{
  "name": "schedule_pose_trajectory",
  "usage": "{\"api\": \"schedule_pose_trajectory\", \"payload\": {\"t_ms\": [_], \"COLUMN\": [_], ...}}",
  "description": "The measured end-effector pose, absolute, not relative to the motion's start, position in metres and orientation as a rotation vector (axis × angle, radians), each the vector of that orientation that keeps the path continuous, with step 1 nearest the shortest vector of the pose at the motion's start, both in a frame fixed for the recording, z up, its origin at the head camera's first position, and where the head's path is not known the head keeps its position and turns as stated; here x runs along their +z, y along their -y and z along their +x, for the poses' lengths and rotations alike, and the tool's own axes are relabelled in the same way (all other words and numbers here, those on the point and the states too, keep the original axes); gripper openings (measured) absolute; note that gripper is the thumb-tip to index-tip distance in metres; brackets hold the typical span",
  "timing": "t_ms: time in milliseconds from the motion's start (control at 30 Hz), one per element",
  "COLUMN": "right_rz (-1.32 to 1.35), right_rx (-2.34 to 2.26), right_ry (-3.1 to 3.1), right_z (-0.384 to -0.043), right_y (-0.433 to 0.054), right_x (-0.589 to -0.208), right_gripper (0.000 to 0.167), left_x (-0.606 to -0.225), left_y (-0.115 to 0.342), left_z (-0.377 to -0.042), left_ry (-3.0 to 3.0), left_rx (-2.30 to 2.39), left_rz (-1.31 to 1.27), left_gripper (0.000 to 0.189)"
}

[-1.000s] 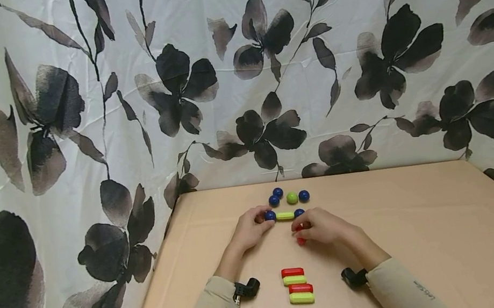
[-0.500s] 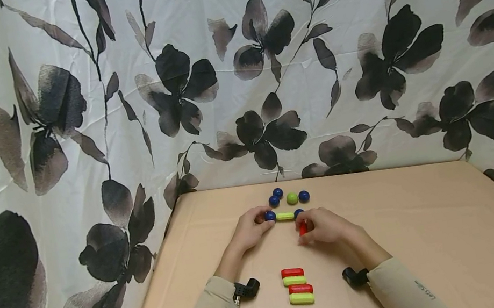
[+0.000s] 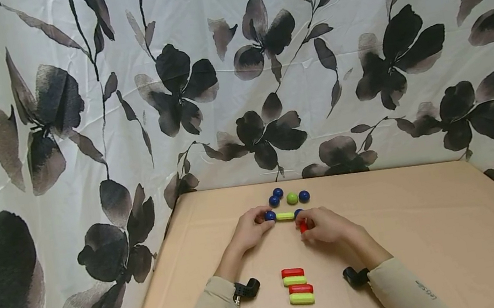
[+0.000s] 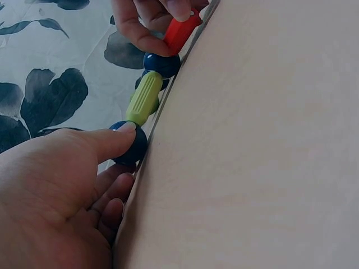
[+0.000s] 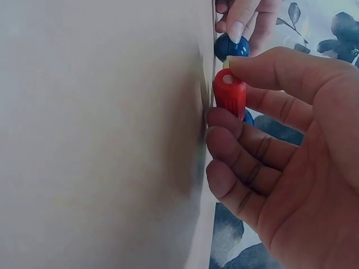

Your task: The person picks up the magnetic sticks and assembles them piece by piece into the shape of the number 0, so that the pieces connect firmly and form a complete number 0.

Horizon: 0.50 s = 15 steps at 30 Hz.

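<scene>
My left hand [image 3: 248, 230] pinches a blue ball [image 4: 132, 147] between thumb and fingers. That ball sits on one end of a ribbed yellow-green rod [image 3: 284, 216]; a second blue ball [image 4: 161, 65] is at the other end. With thumb and fingertips, my right hand [image 3: 325, 225] holds a red rod [image 5: 230, 96] at this second ball. In the left wrist view the red rod's end meets the ball, but whether it is fixed there I cannot tell. Fingers cover much of the red rod in the head view.
Beyond the hands lie loose blue balls [image 3: 303, 196] and one green ball [image 3: 291, 198]. Nearer the person, red rods [image 3: 300, 289] and yellow-green rods [image 3: 302, 298] lie in a column on the tan table [image 3: 436, 231]. A flowered cloth [image 3: 206, 144] hangs behind.
The right hand has shifted slightly right, and the red rod has moved a little away from the person, closer to the second ball. The left hand stays put on its ball.
</scene>
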State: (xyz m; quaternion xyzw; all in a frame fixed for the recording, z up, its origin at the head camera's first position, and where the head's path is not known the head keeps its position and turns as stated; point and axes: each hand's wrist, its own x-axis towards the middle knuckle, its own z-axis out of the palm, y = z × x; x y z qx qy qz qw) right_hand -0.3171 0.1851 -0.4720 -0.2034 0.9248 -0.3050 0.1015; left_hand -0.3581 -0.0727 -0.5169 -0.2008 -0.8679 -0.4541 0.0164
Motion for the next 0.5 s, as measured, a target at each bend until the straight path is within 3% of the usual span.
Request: {"api": "schedule_pose_trajectory", "payload": {"t_ms": [500], "right_rz": [-0.621], "right_rx": [-0.881], "right_ry": [-2.741], "right_z": [-0.3207], "right_y": [-0.1924], "right_x": [-0.4713], "right_gripper": [0.028], "left_x": [-0.5165], "left_y": [0.0721], "left_z": [-0.3578], "left_ry": [2.694], "left_rx": [-1.465], "left_rz": [-0.597], "left_gripper": [0.036]}}
